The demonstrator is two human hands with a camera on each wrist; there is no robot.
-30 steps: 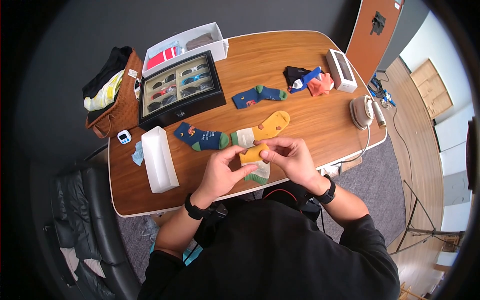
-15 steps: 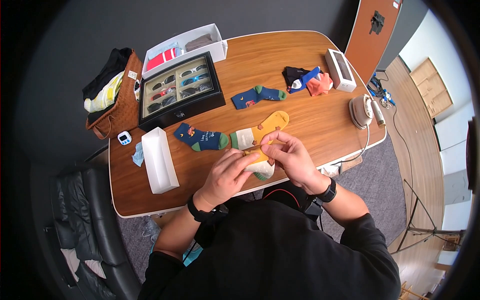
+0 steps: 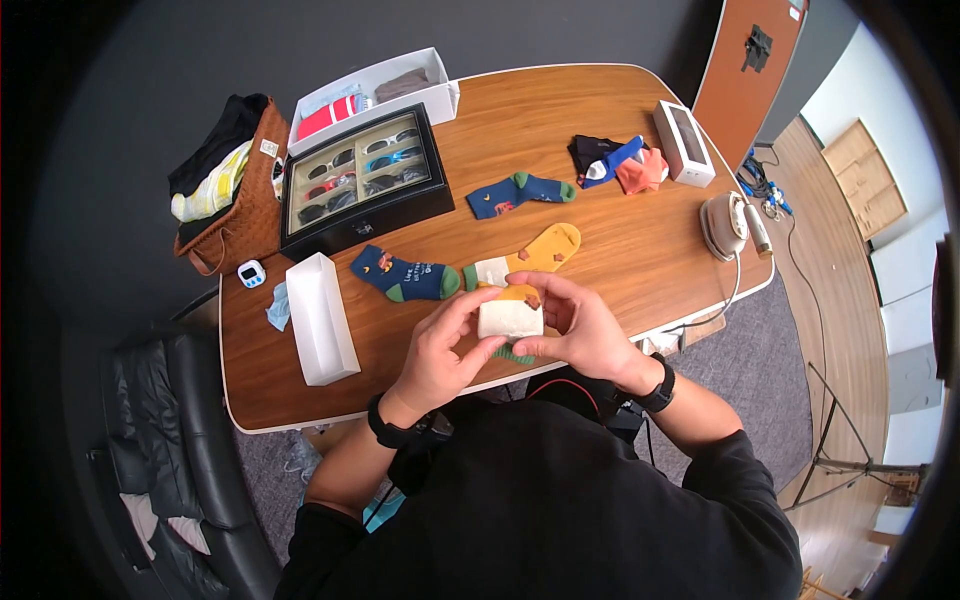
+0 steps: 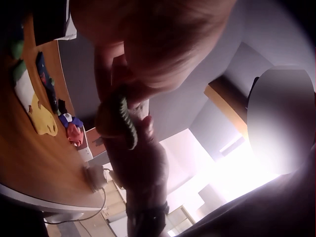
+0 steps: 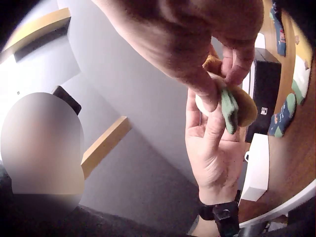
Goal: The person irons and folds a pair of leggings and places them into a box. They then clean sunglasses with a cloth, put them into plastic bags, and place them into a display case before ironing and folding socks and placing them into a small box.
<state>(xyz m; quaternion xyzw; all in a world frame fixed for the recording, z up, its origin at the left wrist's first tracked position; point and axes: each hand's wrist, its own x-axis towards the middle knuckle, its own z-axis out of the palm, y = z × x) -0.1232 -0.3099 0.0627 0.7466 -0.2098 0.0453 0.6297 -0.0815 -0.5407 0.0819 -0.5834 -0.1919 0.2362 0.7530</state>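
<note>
In the head view, both hands hold a yellow-and-cream sock (image 3: 511, 318), rolled into a compact bundle above the table's near edge. My left hand (image 3: 440, 345) grips its left end between thumb and fingers. At the other end, my right hand (image 3: 588, 328) pinches it with the thumb below and fingers on top. The sock's green ribbed cuff (image 5: 228, 109) hangs loose from the bundle in the right wrist view. A matching yellow sock (image 3: 545, 250) lies flat just beyond the hands. To the left is a navy sock (image 3: 405, 276) with green heel and toe; another navy sock (image 3: 518, 195) lies farther back.
An empty white box (image 3: 322, 320) stands left of the hands, behind it a black sunglasses case (image 3: 365, 220). Farther off are a white box of folded clothes (image 3: 448, 100), a wicker basket (image 3: 250, 215), bunched socks (image 3: 640, 170), a windowed box (image 3: 685, 145) and a garment steamer (image 3: 722, 225).
The sock's yellow part has been rolled over toward the cuff, so a cream face now points up. Both hands have shifted from working the fold to gripping the bundle's two ends.
</note>
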